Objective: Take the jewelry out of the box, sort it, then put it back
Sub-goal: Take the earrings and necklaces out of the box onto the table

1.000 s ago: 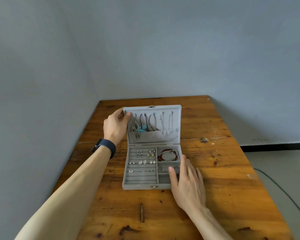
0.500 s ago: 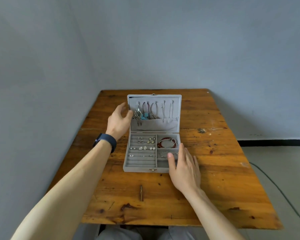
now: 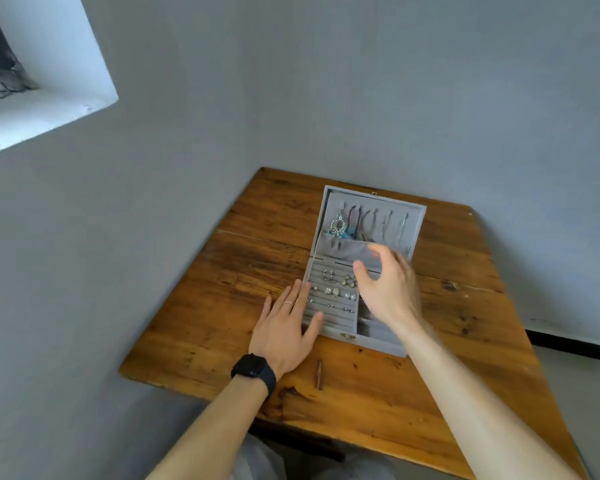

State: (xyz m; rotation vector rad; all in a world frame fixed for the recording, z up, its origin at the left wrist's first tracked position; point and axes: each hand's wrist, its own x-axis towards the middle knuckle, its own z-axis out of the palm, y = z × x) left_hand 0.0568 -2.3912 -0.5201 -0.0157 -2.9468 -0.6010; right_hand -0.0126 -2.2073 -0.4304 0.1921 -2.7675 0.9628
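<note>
A grey velvet jewelry box (image 3: 336, 333) lies open on the wooden table (image 3: 465, 341). Its raised lid (image 3: 417, 216) carries several hanging necklaces and a large silver pendant (image 3: 338, 225) above a pocket. Several earrings and rings (image 3: 333, 291) sit in the ridged left tray. My left hand (image 3: 286, 327) lies flat, fingers straight, against the box's left side, its thumb on the front edge. My right hand (image 3: 387, 285) hovers over the right compartments with fingers loosely spread and holds nothing; it hides the red bracelet there.
Grey walls close in behind and to the left of the table. A white window recess (image 3: 45, 81) is at the upper left. A dark knot mark (image 3: 319, 374) shows in the wood near the front edge. A black watch (image 3: 253, 370) is on my left wrist.
The view has swung left and tilted. My left hand left the lid's corner and came down flat beside the box. My right hand lifted off the box's front right and now hovers above it.
</note>
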